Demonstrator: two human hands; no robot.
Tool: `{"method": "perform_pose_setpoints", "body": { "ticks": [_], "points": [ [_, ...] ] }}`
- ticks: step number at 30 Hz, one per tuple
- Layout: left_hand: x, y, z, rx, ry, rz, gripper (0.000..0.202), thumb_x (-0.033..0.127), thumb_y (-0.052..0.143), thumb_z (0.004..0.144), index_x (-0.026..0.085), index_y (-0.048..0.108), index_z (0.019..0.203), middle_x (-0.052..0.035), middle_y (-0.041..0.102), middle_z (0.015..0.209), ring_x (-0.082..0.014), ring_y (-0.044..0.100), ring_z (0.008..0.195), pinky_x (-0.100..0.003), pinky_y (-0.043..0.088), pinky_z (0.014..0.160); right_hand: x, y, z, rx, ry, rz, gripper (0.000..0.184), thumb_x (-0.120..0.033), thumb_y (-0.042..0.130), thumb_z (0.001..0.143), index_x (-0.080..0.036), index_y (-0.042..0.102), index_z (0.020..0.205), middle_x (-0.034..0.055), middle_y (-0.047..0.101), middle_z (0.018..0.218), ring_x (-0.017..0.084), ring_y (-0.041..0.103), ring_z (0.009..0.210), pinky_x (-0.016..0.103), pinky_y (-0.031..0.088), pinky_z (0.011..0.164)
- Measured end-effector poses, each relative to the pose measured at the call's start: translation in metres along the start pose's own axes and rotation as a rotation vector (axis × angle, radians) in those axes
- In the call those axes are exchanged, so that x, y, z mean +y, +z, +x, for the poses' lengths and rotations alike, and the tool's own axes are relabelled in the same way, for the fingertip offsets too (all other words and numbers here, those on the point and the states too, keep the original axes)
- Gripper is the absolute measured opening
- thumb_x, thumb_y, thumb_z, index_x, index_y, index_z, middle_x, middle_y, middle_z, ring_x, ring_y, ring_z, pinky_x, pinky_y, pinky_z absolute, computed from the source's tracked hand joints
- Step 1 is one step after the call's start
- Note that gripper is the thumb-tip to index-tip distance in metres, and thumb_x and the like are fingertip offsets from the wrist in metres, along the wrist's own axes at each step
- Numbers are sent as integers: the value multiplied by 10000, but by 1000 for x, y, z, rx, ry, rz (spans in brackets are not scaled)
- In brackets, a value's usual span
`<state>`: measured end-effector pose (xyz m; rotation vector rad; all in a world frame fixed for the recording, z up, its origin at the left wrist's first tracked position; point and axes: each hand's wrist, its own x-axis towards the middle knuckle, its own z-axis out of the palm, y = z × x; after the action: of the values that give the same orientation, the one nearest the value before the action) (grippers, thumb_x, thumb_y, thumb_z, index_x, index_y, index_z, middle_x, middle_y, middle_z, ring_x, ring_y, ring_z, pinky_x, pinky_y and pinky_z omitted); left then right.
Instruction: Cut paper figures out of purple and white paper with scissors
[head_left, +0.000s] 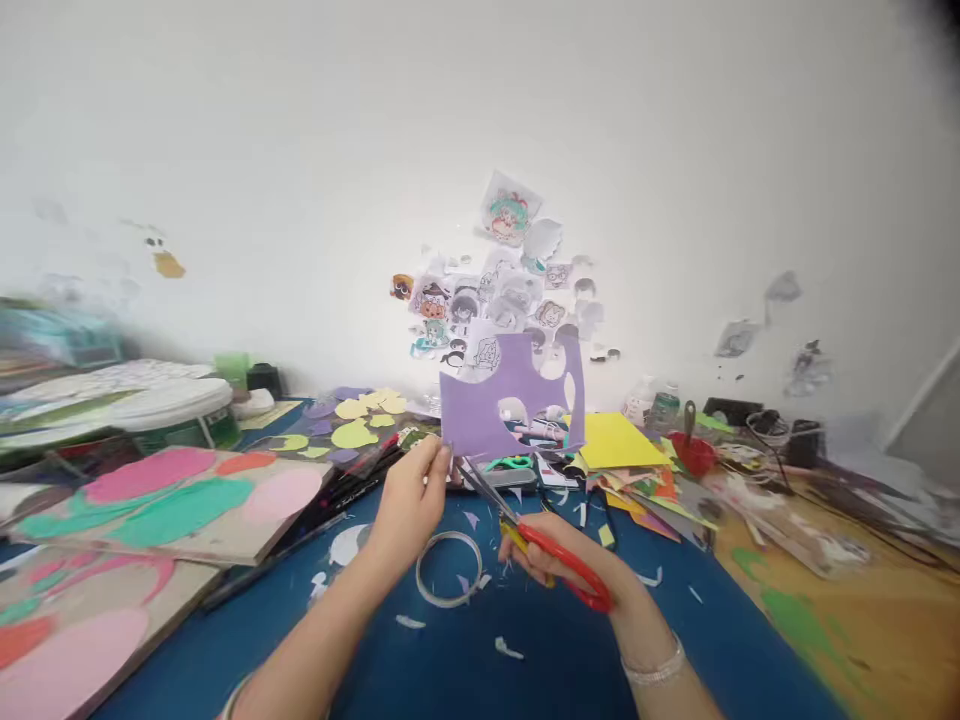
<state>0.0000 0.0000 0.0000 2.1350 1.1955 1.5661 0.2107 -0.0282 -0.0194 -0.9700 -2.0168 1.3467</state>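
Note:
My left hand pinches a purple paper sheet by its lower left corner and holds it upright. The sheet has rounded cut-outs and a thin curved strip along its right side. In my right hand is a pair of scissors with red and yellow handles. Their blades point up and left to the sheet's lower edge, near my left fingertips; whether they touch the paper I cannot tell. Below, between both hands, a pale ring, like a thin tape roll, lies on the blue tabletop.
Painted boards are stacked at the left, near a white-lidded tub. Yellow paper tops a pile of coloured scraps at the right. Teal-handled scissors lie behind the sheet. Paper scraps dot the table. Drawings cover the wall.

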Motion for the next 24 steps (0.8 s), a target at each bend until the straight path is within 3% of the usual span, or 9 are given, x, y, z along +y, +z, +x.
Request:
{"method": "perform_pose_setpoints", "body": {
  "ticks": [11,16,24],
  "points": [
    [6,8,-3,43,-58,6,298,342,318,885,214,367,620,49,424,536,-117,404,501,-226,306,519,-4,12,1,85,-39,-75,345,-484,470,815,-152,559,838,-31,418,587,96,370,497,250,325,478],
    [10,16,-9,65,-22,32,309,332,321,881,214,335,597,51,377,528,-114,385,500,-223,292,504,-11,22,5,139,-94,-18,349,-495,463,817,-153,535,816,-44,375,597,87,326,494,242,286,464],
    [15,21,-13,-3,-72,-11,319,342,317,877,204,400,602,31,453,551,-122,448,532,-234,321,531,-16,35,7,232,-58,-26,228,-389,540,794,-175,501,863,-19,430,698,114,365,584,270,336,541]
  ]
}}
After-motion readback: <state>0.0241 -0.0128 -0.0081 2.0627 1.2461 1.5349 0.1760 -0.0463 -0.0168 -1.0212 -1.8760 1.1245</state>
